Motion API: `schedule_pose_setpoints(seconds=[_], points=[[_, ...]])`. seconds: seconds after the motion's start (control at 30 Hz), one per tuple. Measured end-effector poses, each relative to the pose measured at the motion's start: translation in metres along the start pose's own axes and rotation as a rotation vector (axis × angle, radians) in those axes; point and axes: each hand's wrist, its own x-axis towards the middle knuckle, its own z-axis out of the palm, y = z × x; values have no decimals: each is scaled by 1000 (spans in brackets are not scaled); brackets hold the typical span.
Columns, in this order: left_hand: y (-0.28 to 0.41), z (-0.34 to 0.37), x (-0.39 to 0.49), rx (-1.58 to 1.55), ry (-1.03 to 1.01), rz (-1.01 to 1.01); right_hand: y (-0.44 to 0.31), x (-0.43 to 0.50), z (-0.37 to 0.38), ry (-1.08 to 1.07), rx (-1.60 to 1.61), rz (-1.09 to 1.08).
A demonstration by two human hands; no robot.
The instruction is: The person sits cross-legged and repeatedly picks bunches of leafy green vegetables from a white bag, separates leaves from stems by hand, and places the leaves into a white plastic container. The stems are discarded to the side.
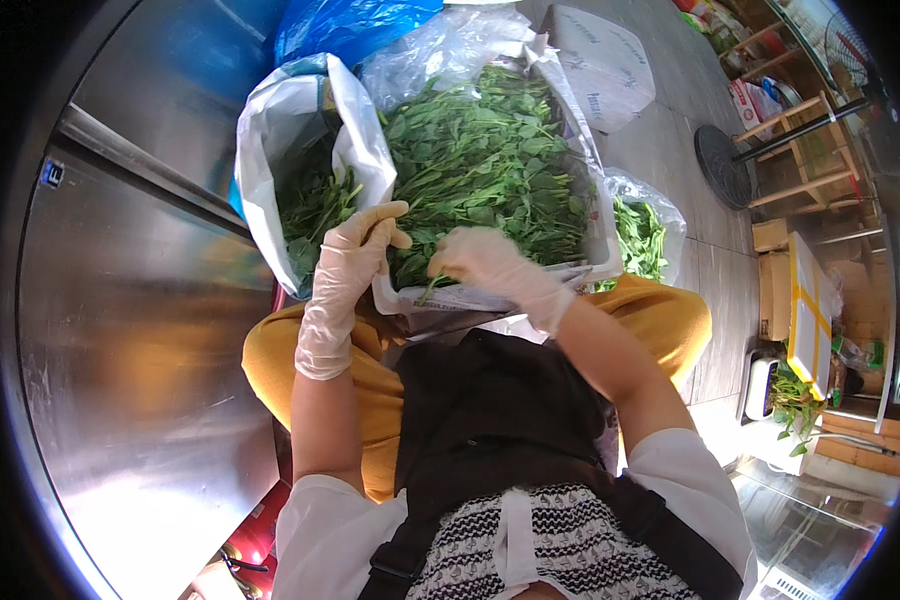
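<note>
Leafy green vegetable stems (480, 165) fill a white container (606, 247) in front of my knees. To its left stands an open white bag (259, 180) with more greens inside. My left hand (356, 251), in a pale thin glove, is raised between the bag and the container, its fingers curled near one another; whether a stem is between them cannot be told. My gloved right hand (480, 262) is blurred over the container's near edge, with a thin green stem (436, 286) at its fingers. A clear plastic bag of greens (641, 232) sits right of the container.
A stainless steel cabinet (142, 337) stands close on my left. Blue plastic (360, 26) and clear plastic film (442, 56) lie beyond the container, beside a wrapped whitish bundle (600, 67). Farther right are a round black base (722, 166), a wooden rack (802, 161) and cardboard boxes (774, 292).
</note>
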Motion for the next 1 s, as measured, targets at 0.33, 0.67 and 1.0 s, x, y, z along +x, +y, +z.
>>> schedule_pose_setpoints(seconds=[0.33,0.67,1.0], points=[[-20,25,-2,-76,-24,242,-12,23,-37,198,464,307],[-12,28,6,-422,201,122,-44,2,-99,-179,670,313],[-31,48,-17,710,-261,-42,-29,-39,-46,-114,-70,134]])
